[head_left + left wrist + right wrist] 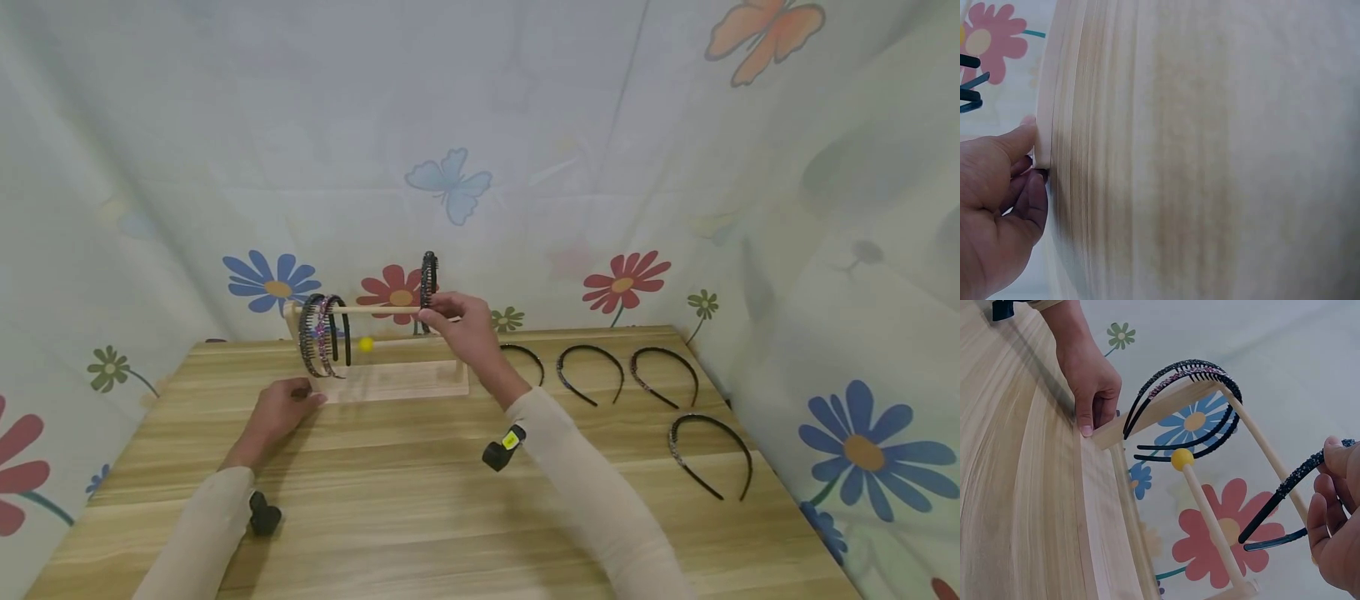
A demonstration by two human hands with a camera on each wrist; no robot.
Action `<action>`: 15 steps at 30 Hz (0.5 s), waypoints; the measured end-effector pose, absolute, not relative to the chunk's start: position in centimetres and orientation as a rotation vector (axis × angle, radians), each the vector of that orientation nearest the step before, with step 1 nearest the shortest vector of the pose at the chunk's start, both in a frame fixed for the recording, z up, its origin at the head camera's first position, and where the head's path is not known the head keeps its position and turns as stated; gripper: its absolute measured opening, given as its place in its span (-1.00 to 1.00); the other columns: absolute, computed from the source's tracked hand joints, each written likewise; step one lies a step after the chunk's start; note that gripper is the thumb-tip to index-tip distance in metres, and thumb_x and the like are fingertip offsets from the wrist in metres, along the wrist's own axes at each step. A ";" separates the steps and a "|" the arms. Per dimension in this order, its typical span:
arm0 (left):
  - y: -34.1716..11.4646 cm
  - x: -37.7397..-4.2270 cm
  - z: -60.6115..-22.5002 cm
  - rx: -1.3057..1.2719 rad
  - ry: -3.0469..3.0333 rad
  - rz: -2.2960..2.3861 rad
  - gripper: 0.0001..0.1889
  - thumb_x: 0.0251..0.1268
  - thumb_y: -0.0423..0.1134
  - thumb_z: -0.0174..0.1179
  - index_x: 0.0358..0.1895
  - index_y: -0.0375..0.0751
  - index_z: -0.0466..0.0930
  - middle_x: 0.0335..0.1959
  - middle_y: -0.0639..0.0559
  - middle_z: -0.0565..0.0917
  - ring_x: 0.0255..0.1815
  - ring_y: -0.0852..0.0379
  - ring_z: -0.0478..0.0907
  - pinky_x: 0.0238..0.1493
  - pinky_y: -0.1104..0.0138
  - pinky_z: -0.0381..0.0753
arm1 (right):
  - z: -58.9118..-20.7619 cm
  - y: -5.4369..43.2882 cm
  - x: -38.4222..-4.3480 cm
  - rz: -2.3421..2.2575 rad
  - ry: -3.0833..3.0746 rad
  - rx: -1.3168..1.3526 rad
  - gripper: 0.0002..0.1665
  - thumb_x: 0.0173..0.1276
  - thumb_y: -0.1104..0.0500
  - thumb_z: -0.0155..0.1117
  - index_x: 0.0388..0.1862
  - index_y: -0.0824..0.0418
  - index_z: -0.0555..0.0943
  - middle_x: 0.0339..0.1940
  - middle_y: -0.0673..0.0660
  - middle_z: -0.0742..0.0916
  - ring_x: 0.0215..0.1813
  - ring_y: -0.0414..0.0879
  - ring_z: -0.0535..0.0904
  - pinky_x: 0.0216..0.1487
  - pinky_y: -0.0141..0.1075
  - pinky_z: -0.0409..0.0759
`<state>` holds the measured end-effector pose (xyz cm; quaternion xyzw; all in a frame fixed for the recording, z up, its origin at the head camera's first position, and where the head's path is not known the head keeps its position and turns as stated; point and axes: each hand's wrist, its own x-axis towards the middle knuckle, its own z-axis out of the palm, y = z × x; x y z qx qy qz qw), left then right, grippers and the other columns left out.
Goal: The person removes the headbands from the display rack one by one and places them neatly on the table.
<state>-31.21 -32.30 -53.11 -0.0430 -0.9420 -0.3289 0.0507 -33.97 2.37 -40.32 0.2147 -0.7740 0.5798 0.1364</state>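
My right hand (468, 329) pinches a black beaded headband (428, 279) at the right end of the top rod (382, 309) of a wooden headband stand (397, 382). In the right wrist view, the open ends of this headband (1300, 475) straddle the rod. A black headband (306, 337) and a pink-beaded headband (322, 333) hang side by side at the rod's left end. My left hand (279, 410) grips the front left corner of the stand's base; in the left wrist view the thumb lies along the edge and the fingers curl against the corner.
Several black headbands lie at the table's right, among them a silver-beaded one (708, 417) nearest the front and one (531, 352) partly behind my right forearm. A lower rod on the stand ends in a yellow ball (1182, 460). A flowered cloth (450, 108) hangs behind the wood-grain table (420, 500).
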 end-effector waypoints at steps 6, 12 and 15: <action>-32.2 -31.1 -53.0 -0.123 -2.873 -1.007 -0.63 0.46 -0.16 0.27 0.04 -0.47 0.65 -0.01 -0.37 0.71 -0.07 -0.13 0.64 0.06 -0.12 0.63 | -40.0 3.3 -33.9 1.699 -2.216 0.603 -0.67 0.38 0.12 0.45 0.03 0.28 0.74 -0.17 0.17 0.82 -0.13 -0.05 0.72 -0.12 -0.31 0.69; -32.4 -31.2 -53.1 -0.120 -2.874 -1.009 -0.67 0.47 -0.16 0.27 0.00 -0.43 0.66 -0.06 -0.31 0.73 -0.16 -0.06 0.60 -0.02 -0.02 0.65 | -39.5 4.2 -33.7 1.701 -2.193 0.595 -0.71 0.39 0.15 0.44 0.00 0.29 0.73 -0.17 0.18 0.82 -0.14 -0.04 0.70 -0.07 -0.30 0.66; -32.4 -31.3 -53.1 -0.118 -2.879 -1.012 -0.67 0.47 -0.15 0.27 -0.01 -0.42 0.66 -0.07 -0.30 0.73 -0.19 -0.02 0.58 -0.06 0.01 0.64 | -39.4 4.7 -33.7 1.716 -2.195 0.580 -0.70 0.39 0.14 0.44 0.01 0.28 0.73 -0.15 0.18 0.81 -0.11 -0.03 0.71 -0.02 -0.25 0.67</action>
